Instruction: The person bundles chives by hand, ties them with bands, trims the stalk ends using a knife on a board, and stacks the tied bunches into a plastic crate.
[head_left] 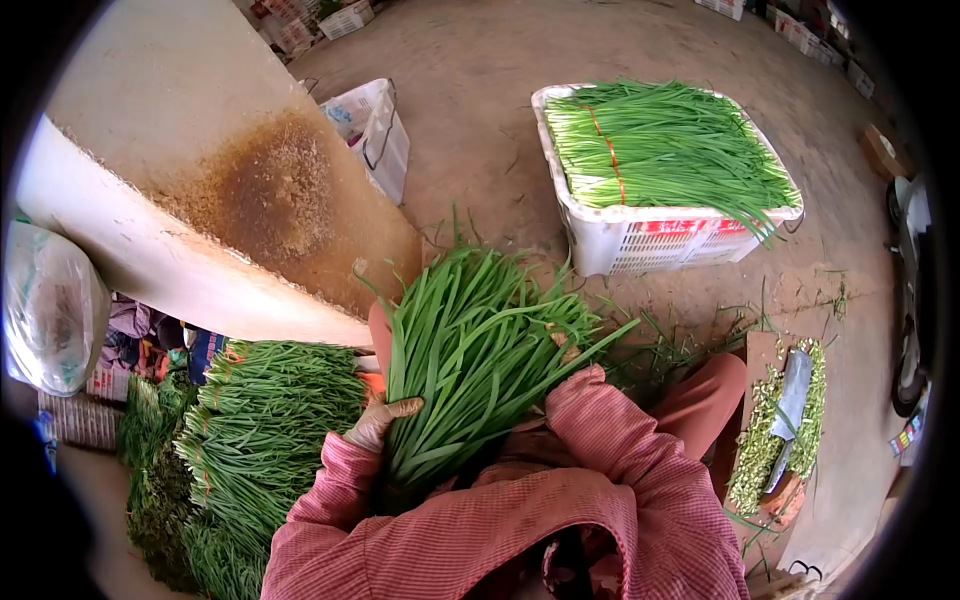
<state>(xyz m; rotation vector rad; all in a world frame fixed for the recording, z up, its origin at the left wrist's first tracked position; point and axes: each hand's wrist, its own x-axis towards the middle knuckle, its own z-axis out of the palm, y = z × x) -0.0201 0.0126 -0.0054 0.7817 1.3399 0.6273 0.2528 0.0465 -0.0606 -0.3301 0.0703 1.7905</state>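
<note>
Two hands [378, 422] clasp a bunch of green leaves [480, 350] from either side, near tied greens [275, 425]

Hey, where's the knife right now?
In the head view, the knife lies toward the right side, among the chopped pale stem pieces, just right of the person's bent right knee.

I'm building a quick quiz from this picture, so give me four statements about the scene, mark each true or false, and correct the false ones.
1. The left grip touches the green bunch. True.
2. The knife lies in the white crate. False: the knife lies among cut bits, off to the right.
3. A reddish band crosses the greens in the white crate. True.
4. The sleeves are blue. False: the sleeves are pink.
</note>
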